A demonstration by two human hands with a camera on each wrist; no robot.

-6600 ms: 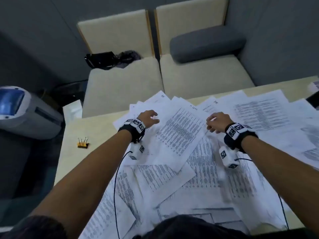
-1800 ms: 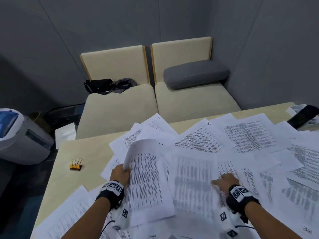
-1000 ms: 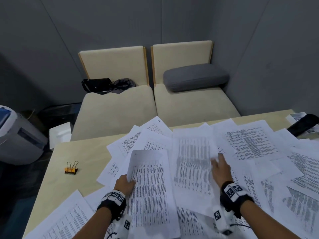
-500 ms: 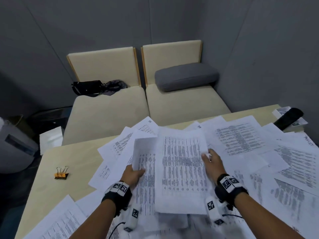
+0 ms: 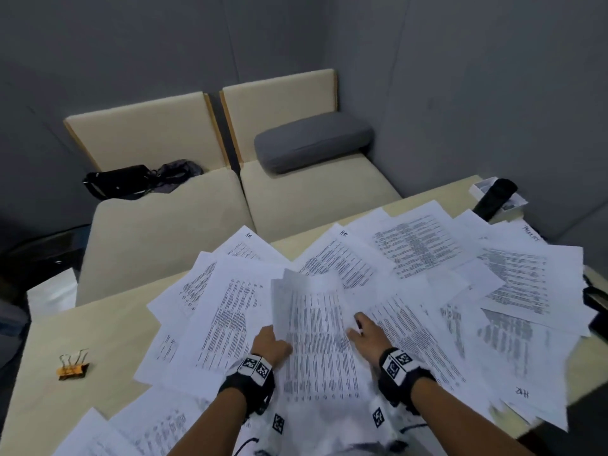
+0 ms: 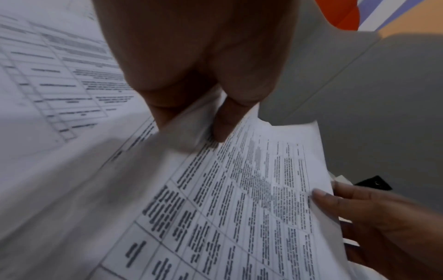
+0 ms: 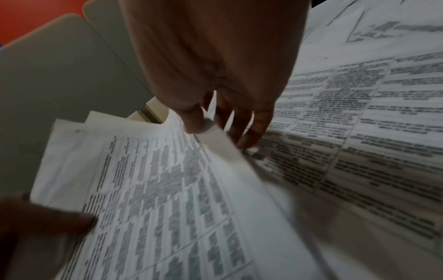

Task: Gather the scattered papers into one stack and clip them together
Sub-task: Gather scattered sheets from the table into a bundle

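Printed sheets [image 5: 418, 248] lie scattered over the pale wooden table [image 5: 98, 334]. Between my hands is a small gathered stack of papers [image 5: 319, 343], its far left corner curling up. My left hand [image 5: 276, 337] pinches the stack's left edge [image 6: 191, 130] between thumb and fingers. My right hand [image 5: 357, 327] holds the right edge, thumb [image 7: 196, 123] on top and fingers [image 7: 249, 134] reaching down to the sheet below. An orange binder clip [image 5: 73, 365] sits alone on bare table far to the left, away from both hands.
Two beige sofa seats [image 5: 164, 232] stand behind the table, with a grey cushion [image 5: 312, 143] and a black bag [image 5: 131, 179] on them. A black object on a white box [image 5: 496, 195] sits at the table's far right corner. A dark item [image 5: 597, 301] lies at the right edge.
Both hands have closed in on the stack's two side edges and drawn it nearer to me. Its far left corner now curls upward. The clip has not moved.
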